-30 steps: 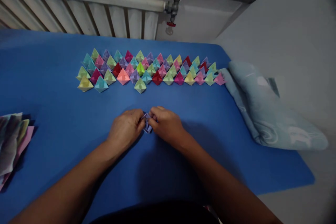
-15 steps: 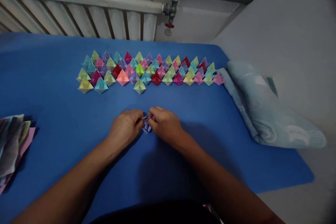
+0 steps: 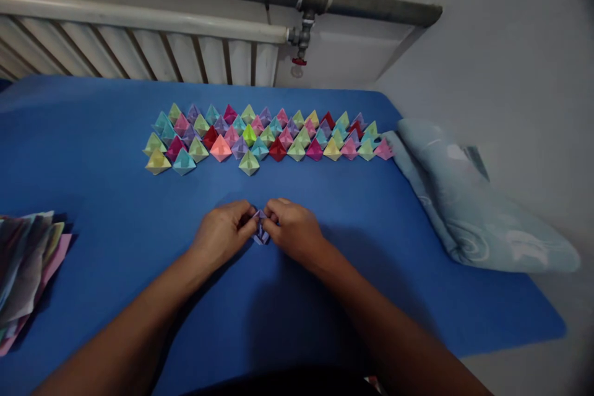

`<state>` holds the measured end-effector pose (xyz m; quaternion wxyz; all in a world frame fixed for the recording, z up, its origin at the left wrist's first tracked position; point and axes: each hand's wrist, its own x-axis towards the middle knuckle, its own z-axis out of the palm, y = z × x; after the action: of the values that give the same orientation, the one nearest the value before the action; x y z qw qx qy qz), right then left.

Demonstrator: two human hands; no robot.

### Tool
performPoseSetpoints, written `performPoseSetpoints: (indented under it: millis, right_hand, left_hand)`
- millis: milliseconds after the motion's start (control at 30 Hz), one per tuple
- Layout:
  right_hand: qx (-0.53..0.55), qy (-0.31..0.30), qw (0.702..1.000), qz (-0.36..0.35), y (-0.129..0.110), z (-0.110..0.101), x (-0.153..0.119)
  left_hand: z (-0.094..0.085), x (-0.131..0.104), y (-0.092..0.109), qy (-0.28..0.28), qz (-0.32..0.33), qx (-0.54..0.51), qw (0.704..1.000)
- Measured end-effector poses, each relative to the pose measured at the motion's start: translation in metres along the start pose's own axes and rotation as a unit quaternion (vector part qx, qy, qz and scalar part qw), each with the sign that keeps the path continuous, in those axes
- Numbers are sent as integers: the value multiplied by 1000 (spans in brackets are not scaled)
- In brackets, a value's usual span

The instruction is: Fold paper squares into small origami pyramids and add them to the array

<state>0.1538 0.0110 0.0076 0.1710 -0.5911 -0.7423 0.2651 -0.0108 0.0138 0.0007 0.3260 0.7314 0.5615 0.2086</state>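
Note:
A small purple folded paper boat (image 3: 261, 232) is pinched between my two hands, low over the blue surface. My left hand (image 3: 226, 227) grips its left side between thumb and fingers. On the opposite side my right hand (image 3: 293, 227) has thumb and fingertips closed on the paper. Parts of the boat are hidden behind the fingers. Beyond the hands, several rows of folded paper boats in many colours stand close together; a pale green boat (image 3: 249, 163) and a turquoise one (image 3: 184, 163) are among the nearest.
A stack of coloured paper sheets (image 3: 34, 278) lies at the left on the blue table (image 3: 116, 223). To the right rests a folded light-blue blanket (image 3: 464, 204) against the wall. A white radiator (image 3: 153, 52) and a metal pipe with a red-handled valve (image 3: 299, 62) run behind.
My view has tilted slightly upward, so the scene sits lower. The thumbs and fingers have shifted on the purple paper, and more of its pointed middle shows between them.

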Motion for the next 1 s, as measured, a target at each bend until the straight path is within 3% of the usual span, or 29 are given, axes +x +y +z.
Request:
performPoseSetpoints:
  millis: [167, 267, 367, 433, 567, 667, 1000]
  right_hand:
    - [230, -26, 972, 37, 16, -9, 1]
    - [287, -18, 956, 52, 20, -22, -3]
    - [256, -8, 967, 0, 14, -30, -13]
    - [216, -36, 975, -47, 7, -28, -21]
    - [34, -54, 993, -97, -4, -12, -32]
    - [-76, -48, 989, -117, -4, -6, -32]
    - [-85, -64, 971, -213, 9, -31, -25]
  left_hand:
    - [-12, 0, -3, 8, -47, -122, 991]
    - [-15, 2, -7, 44, -69, -151, 985]
    - [-14, 3, -11, 64, -75, -171, 980]
    - [-13, 4, -12, 65, -71, -175, 980]
    - [-13, 4, -13, 62, -62, -162, 983]
    - [-12, 4, -13, 65, -62, -158, 983]
    - [-16, 6, -16, 74, -64, -169, 981]
